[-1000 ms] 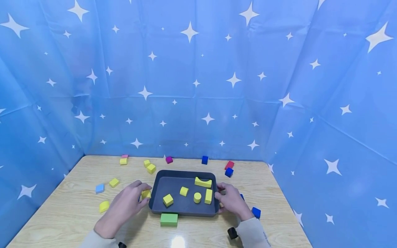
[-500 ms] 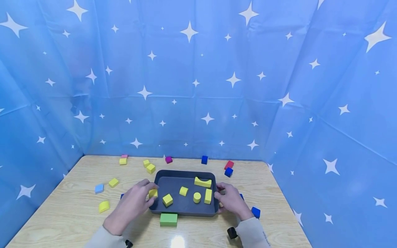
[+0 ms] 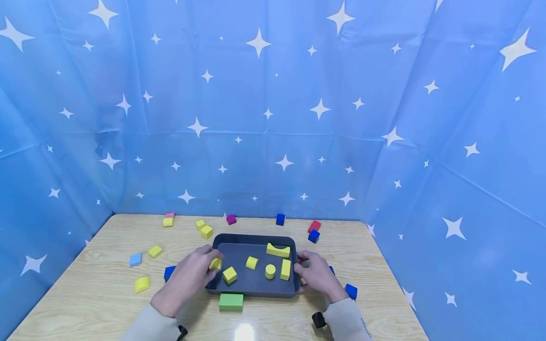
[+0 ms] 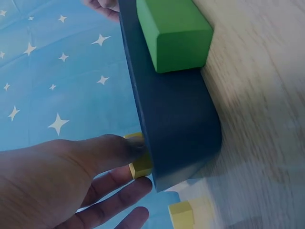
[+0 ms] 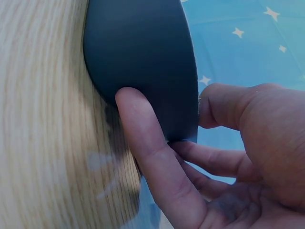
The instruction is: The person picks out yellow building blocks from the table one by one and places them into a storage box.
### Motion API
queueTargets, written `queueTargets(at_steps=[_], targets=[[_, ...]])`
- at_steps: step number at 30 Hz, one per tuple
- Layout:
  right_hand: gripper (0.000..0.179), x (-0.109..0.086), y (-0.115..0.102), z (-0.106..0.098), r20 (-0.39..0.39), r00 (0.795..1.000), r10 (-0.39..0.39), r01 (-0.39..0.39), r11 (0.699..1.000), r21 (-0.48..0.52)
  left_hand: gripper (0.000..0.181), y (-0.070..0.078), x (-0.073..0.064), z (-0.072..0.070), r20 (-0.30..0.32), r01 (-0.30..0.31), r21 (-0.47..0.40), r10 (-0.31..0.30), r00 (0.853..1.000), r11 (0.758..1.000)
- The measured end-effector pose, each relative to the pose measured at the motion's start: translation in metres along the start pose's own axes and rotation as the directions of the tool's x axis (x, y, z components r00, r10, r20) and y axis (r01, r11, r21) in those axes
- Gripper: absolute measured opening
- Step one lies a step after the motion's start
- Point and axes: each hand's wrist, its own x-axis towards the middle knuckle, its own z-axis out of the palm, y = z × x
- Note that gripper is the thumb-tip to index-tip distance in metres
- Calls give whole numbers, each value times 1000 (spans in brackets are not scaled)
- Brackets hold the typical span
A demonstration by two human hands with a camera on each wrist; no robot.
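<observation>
A small yellow block [image 3: 216,264] is pinched between the thumb and fingers of my left hand [image 3: 187,279], just over the left rim of the dark grey tray [image 3: 256,294]. The left wrist view shows this yellow block [image 4: 139,168] at the tray's rim, partly covered by the thumb. My right hand [image 3: 317,275] grips the tray's right side, with one finger [image 5: 143,129] pressed along the outer wall. Inside the tray lie a yellow cube [image 3: 230,275], a short yellow piece [image 3: 251,263], a yellow cylinder [image 3: 270,271], a yellow oblong block [image 3: 285,269] and a yellow arch block [image 3: 278,250].
A green block [image 3: 231,302] sits against the tray's front wall. Left of it lie a light blue block [image 3: 135,259], yellow blocks [image 3: 142,284] and a blue block [image 3: 169,272]. Red [image 3: 314,226] and dark blue blocks [image 3: 351,291] lie to the right. A starry blue curtain [image 3: 273,118] surrounds the table.
My left hand has moved right with the yellow block, from beside the tray to over its left rim. A blue block behind that hand has come into view. The right hand stays on the tray.
</observation>
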Motion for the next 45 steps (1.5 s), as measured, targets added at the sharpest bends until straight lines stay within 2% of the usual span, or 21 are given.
queueTargets(at_steps=[9, 15, 22, 31, 36, 45], targets=[[51, 0, 0, 0, -3, 1000, 4, -4, 1000, -3, 35, -10, 3, 13, -21, -105, 91, 108, 994, 990], [50, 0, 0, 0, -3, 1000, 6, -6, 1000, 7, 32, -11, 6, 16, 17, -111, 120, 110, 994, 986], [51, -1, -1, 0, -7, 1000, 4, -4, 1000, 1, 33, -10, 7, 17, 81, -100, 103, 92, 992, 990], [52, -1, -1, 0, -8, 1000, 10, -10, 1000, 2, 33, -10, 4, 16, 56, -167, 85, 163, 985, 982], [52, -1, 0, 0, -6, 1000, 9, -9, 1000, 0, 33, -9, 1, 12, 51, -146, 63, 143, 988, 987], [52, 1, 1, 0, -9, 1000, 13, -13, 1000, 5, 32, -8, -2, 7, 51, -72, 46, 70, 996, 996]])
